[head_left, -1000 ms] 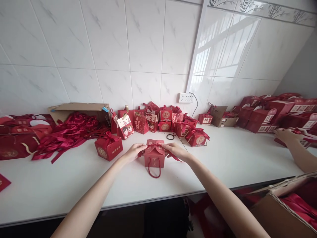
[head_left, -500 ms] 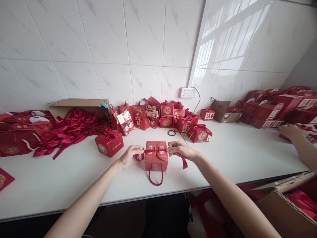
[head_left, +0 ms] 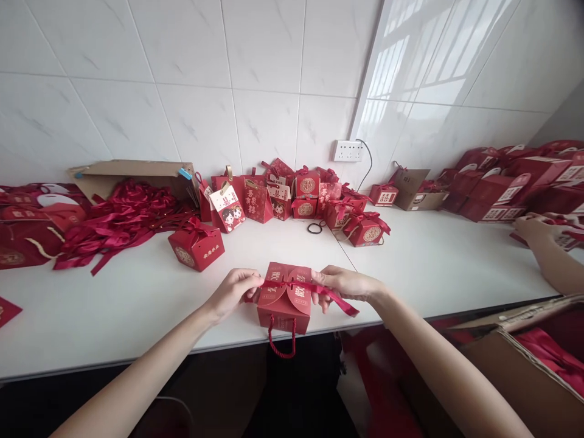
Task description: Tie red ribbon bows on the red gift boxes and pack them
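A small red gift box with gold characters and a red cord handle stands at the front edge of the white table. A red ribbon runs across its rounded top flaps. My left hand pinches the ribbon at the box's left side. My right hand pinches it at the right side, and a loose ribbon end trails off to the right below that hand.
A ribboned red box stands behind on the left, beside a heap of red ribbons and an open carton. Several finished boxes line the wall. Another person's hand works at the far right. A cardboard box sits below right.
The box has come toward me to the table's front edge. The ribbon is pulled flatter across the flaps, my hands at each side drawing it outward.
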Demonstrator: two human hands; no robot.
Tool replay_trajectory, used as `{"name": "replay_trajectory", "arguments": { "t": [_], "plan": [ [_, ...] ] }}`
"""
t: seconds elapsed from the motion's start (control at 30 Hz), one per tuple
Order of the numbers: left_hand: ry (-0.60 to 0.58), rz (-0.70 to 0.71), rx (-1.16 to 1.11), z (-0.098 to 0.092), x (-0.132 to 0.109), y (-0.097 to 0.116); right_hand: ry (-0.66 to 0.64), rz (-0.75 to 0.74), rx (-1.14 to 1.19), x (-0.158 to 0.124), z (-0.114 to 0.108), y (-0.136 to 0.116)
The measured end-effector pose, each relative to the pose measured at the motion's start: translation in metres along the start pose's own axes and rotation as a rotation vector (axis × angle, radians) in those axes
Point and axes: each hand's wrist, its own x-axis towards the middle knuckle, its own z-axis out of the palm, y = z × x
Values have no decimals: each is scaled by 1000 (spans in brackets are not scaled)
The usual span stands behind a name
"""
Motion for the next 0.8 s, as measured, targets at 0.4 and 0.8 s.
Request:
{"name": "replay_trajectory", "arguments": {
  "t": [0.4,0.8],
  "plan": [
    [-151,-35,130,-6,-20,4,600,-327,-695,-22,18,-17],
    [-149,-39,292,-14,-18,10,256,17,-220,-30,-7,-13]
  ]
}}
